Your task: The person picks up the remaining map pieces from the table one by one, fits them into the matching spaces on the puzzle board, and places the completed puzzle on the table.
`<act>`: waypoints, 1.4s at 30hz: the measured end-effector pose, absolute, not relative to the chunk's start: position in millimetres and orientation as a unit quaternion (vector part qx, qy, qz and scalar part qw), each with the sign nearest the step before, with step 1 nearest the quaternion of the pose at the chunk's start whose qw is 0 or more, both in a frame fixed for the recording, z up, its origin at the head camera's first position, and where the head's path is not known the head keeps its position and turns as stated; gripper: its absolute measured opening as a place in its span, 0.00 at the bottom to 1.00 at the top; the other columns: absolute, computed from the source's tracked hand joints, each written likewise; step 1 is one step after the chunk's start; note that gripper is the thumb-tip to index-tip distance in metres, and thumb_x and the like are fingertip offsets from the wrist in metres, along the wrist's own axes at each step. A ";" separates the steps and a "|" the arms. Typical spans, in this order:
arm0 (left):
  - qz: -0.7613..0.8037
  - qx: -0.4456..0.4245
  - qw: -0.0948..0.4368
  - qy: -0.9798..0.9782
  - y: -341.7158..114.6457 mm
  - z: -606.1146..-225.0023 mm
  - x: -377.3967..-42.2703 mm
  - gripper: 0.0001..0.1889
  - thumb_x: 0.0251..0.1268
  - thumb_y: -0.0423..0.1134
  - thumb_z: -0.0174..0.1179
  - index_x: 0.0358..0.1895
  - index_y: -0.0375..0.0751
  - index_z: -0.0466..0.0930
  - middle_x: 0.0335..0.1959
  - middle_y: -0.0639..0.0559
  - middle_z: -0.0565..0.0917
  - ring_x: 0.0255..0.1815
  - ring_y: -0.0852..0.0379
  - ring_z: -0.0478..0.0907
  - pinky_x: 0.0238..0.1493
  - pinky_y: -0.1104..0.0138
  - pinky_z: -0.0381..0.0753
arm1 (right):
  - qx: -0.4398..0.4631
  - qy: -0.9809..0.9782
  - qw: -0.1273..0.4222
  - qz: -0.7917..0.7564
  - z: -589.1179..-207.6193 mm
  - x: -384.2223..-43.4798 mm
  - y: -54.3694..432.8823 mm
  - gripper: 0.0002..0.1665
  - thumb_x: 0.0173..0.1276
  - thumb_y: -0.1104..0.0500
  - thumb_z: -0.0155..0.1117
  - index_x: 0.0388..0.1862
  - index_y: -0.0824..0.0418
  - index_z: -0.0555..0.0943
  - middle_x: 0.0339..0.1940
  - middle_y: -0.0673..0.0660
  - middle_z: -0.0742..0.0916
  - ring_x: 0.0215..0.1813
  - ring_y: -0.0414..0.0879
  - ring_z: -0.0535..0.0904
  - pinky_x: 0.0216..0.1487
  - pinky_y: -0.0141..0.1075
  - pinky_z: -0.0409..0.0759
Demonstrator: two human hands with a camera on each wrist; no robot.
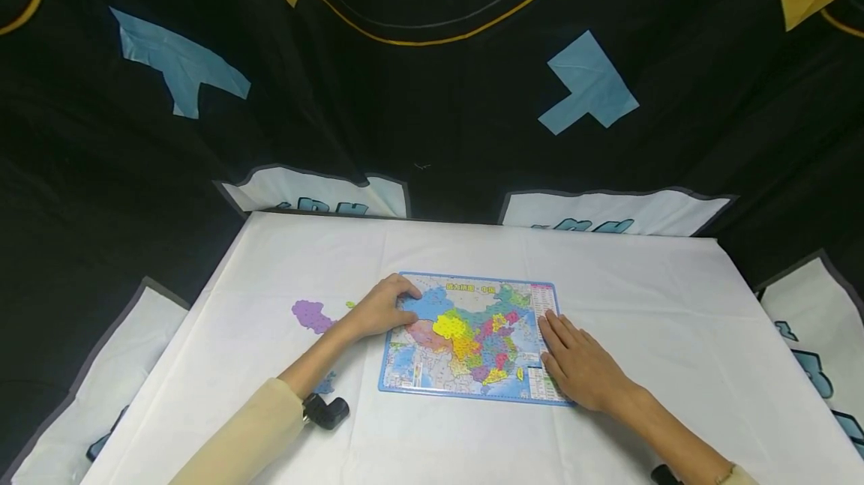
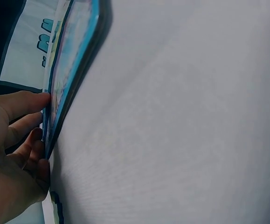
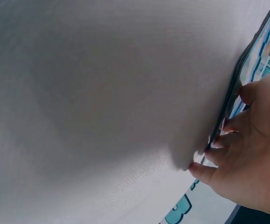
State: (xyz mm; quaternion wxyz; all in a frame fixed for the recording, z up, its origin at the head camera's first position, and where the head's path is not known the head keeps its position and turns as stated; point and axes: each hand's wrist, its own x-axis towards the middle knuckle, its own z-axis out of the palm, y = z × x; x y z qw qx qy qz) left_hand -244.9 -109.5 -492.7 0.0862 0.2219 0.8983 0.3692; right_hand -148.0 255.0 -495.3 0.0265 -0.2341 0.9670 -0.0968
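Observation:
A jigsaw puzzle map (image 1: 472, 339) of China in a blue-edged board lies flat on the white table, its provinces in many colours. At its upper left side is my left hand (image 1: 379, 309), with the thumb and fingertips touching the board. In the left wrist view the fingers (image 2: 25, 105) of that hand meet the board's edge, slightly bent. My right hand (image 1: 587, 365) rests along the opposite edge with fingers spread. The right wrist view shows its fingertips against the board's edge (image 3: 230, 100). A loose purple puzzle piece (image 1: 311, 316) lies left of the board.
A small green piece (image 1: 350, 304) and a blue piece (image 1: 327, 383) lie on the tablecloth near my left forearm. White cloth (image 1: 641, 282) covers the table. Behind it hangs a black curtain (image 1: 418, 110) with blue and yellow shapes.

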 end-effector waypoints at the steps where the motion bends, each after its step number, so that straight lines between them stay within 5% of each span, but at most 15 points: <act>1: 0.369 0.220 0.087 0.899 -109.4 -492.9 -245.1 0.18 0.57 0.32 0.70 0.51 0.34 0.83 0.53 0.44 0.77 0.55 0.46 0.74 0.62 0.53 0.72 | -0.234 0.967 0.025 -0.096 -495.2 -148.3 255.0 0.34 0.81 0.53 0.48 0.77 0.71 0.59 0.77 0.69 0.62 0.76 0.65 0.56 0.69 0.61 0.60; 19: 0.405 0.198 0.087 0.888 -125.9 -484.6 -242.1 0.21 0.62 0.34 0.67 0.59 0.35 0.79 0.57 0.43 0.80 0.59 0.45 0.76 0.62 0.52 0.73 | -0.236 0.966 0.027 -0.099 -496.0 -146.5 254.7 0.34 0.81 0.52 0.48 0.76 0.71 0.59 0.77 0.69 0.62 0.76 0.65 0.56 0.69 0.62 0.60; 33: 0.456 0.133 0.028 0.879 -207.9 -461.3 -240.7 0.23 0.68 0.36 0.64 0.64 0.34 0.75 0.61 0.39 0.79 0.61 0.41 0.76 0.60 0.50 0.75 | -0.229 0.969 0.026 -0.093 -491.6 -145.7 252.7 0.35 0.80 0.53 0.50 0.76 0.72 0.60 0.77 0.69 0.63 0.76 0.65 0.57 0.69 0.62 0.60; 42: 0.457 0.130 0.034 0.879 -257.4 -462.8 -228.6 0.26 0.68 0.38 0.64 0.66 0.33 0.73 0.63 0.37 0.77 0.64 0.39 0.73 0.62 0.47 0.73 | -0.232 0.968 0.025 -0.094 -491.9 -146.6 252.8 0.34 0.80 0.53 0.49 0.76 0.72 0.60 0.77 0.69 0.63 0.76 0.65 0.57 0.69 0.62 0.61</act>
